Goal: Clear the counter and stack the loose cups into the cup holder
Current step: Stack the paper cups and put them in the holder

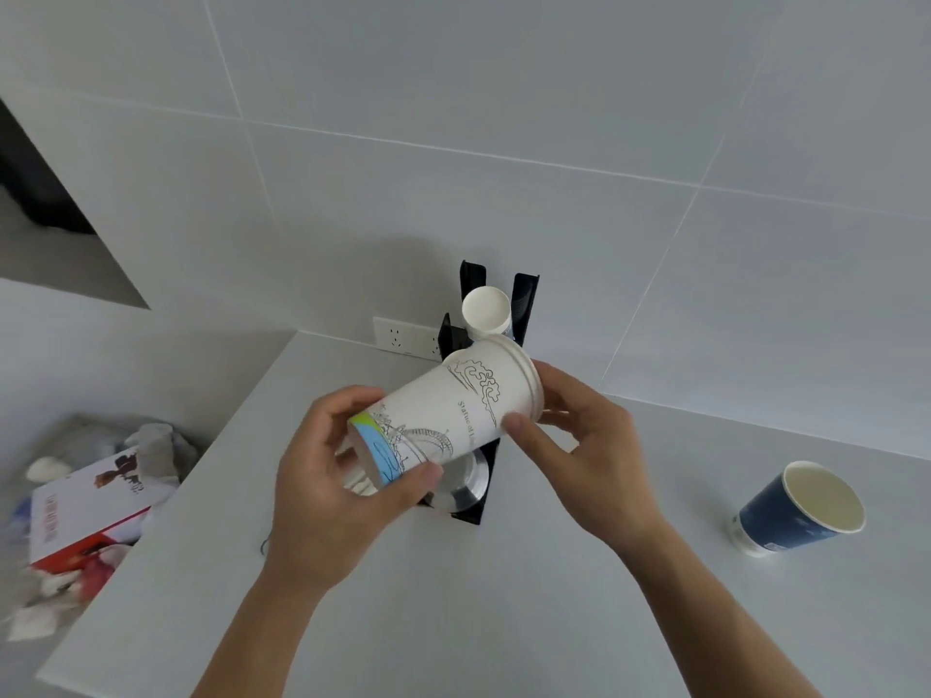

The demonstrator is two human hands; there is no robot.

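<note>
Both hands hold a white paper cup (453, 415) with line drawings, tilted on its side above the counter, its rim pointing up and right. My left hand (332, 476) wraps the cup's base. My right hand (579, 435) pinches the cup near its rim. Behind and below the cup stands a black cup holder (524, 299) against the wall, with a white cup (486, 310) sitting in its top. A metallic disc (466, 483) shows at the holder's foot. A dark blue paper cup (801, 506) stands upright on the counter at the right.
The white counter (453, 596) ends at a left edge. Beyond that edge lies a bin of rubbish (95, 506) with a red and white box and crumpled paper. A wall socket (403, 337) sits behind the holder. Tiled wall rises behind.
</note>
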